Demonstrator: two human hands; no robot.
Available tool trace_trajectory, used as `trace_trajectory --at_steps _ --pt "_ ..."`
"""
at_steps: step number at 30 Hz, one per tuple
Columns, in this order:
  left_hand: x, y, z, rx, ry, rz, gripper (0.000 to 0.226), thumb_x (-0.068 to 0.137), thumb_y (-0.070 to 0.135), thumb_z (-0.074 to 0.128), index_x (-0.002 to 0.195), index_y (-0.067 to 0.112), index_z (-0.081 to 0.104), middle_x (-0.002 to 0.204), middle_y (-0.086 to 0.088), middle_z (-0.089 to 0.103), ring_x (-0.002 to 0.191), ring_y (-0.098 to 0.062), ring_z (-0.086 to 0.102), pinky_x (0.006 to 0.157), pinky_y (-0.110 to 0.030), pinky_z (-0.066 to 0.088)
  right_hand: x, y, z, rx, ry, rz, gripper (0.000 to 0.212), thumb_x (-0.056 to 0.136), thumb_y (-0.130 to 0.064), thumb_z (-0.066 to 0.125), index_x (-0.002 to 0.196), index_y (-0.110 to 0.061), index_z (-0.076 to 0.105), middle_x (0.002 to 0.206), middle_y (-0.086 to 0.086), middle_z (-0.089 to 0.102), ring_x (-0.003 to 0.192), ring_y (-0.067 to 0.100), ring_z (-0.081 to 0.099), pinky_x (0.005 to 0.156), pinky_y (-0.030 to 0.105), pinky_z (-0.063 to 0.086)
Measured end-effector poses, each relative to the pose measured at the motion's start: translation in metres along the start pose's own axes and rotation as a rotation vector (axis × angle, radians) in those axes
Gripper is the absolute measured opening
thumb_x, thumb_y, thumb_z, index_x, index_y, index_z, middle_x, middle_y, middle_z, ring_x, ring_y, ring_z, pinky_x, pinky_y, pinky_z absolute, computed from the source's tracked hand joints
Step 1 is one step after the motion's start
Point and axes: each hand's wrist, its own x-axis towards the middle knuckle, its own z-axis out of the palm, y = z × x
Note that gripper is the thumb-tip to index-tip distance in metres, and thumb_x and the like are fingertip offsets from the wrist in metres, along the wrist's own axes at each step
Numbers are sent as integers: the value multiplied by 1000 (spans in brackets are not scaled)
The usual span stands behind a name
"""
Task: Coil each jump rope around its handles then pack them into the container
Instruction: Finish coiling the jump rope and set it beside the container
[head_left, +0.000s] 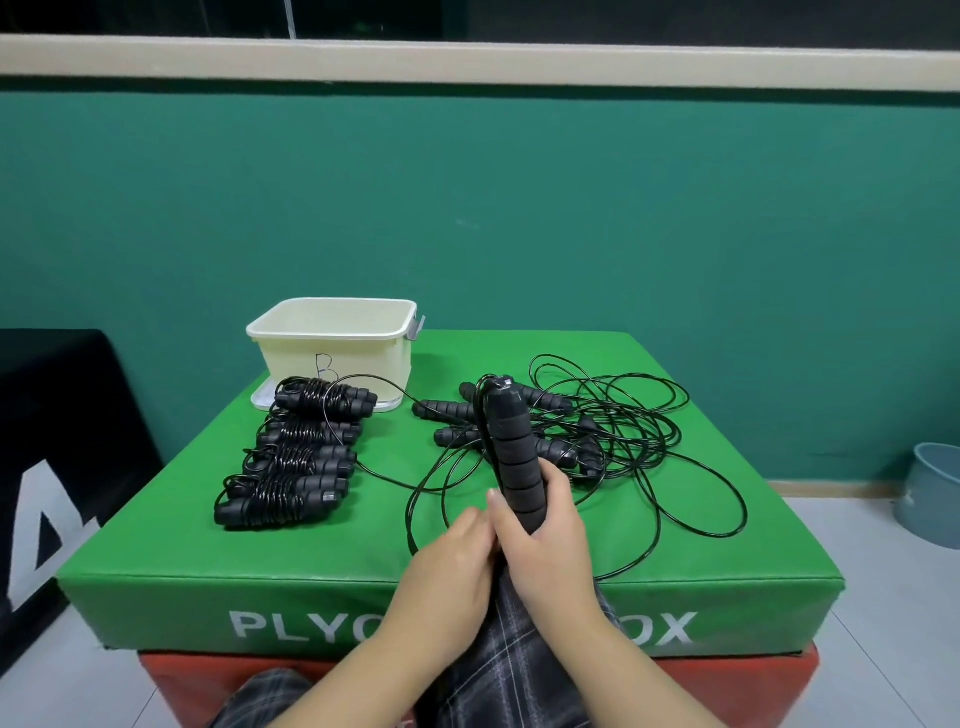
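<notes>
My right hand (545, 525) grips the lower end of a pair of black foam jump-rope handles (511, 447), held upright above the green plyo box (208, 561). My left hand (457, 545) is closed against the bottom of the same handles, fingers pinched near the thin black cord. Loose cord (649, 457) sprawls in loops over the right half of the box, with more black handles (452, 410) lying in it. Several coiled ropes (296, 457) lie in a row on the left. A cream plastic container (332, 332) stands at the back left, showing nothing inside.
The green box sits on a red one (182, 680). A blue-grey bucket (930, 493) stands on the floor at the right. A black padded block (57, 467) is at the left. The teal wall is close behind.
</notes>
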Motion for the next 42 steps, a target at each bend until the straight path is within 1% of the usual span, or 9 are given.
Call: trace_trajectory --at_steps 8,12,17,21,25,28,32,37,42 --pt "9 -23 -34 290 -329 114 69 76 64 -3 136 41 22 111 -1 55 101 -28 57 82 -40 47 1 1 -3 24 24 -15 24 80 -13 67 90 -33 58 77 -7 60 67 5 51 66 24 42" --pt "34 -63 -67 513 -492 159 119 52 91 -19 118 32 60 104 4 68 99 -17 62 81 -29 47 -5 -2 0 -97 -75 -145 34 73 -19 62 103 -33 59 88 -13 61 80 6 54 72 22 43" --pt "60 -116 -115 698 -349 390 73 87 73 7 78 33 68 71 13 66 66 -6 63 67 -24 50 -8 -3 0 -250 -120 -292 48 64 -20 60 111 -32 60 94 -33 53 90 3 52 78 10 38" --pt "65 -108 -144 775 -199 467 17 83 36 54 83 26 68 62 9 56 54 -15 58 49 -25 41 -7 2 3 -332 -146 -359 53 65 -20 61 117 -30 59 103 -24 59 97 4 51 81 7 33" --pt "63 -82 -144 816 53 334 21 79 36 70 80 15 65 67 2 57 55 -21 59 39 -26 36 -9 3 6 -413 -125 -503 55 63 -23 64 117 -30 55 104 -16 62 97 4 49 82 6 31" --pt "64 -68 -136 645 67 -93 40 91 52 43 80 15 52 81 2 58 76 -25 59 57 -33 40 -9 3 6 -494 -103 -607 62 57 -19 69 116 -28 53 102 -13 64 95 4 50 84 9 32" --pt "58 -62 -127 84 39 -359 39 87 45 58 61 17 52 53 3 47 51 -18 43 50 -30 31 -9 5 10 -641 -119 -621 75 40 -25 83 107 -29 51 86 -14 64 77 6 59 66 15 46" --pt "47 -29 -130 -555 8 -506 46 95 47 40 68 13 54 46 10 25 43 -11 18 41 -20 15 -9 6 14 -690 -116 -584 82 28 -24 91 97 -24 48 91 -7 56 65 12 61 57 19 48" --pt "32 -12 -129 -456 -32 -351 43 97 38 45 65 17 65 48 5 29 41 -9 23 40 -21 19 -9 8 15 -646 -139 -507 74 40 -15 88 98 -23 43 100 -1 38 55 20 56 46 24 42"
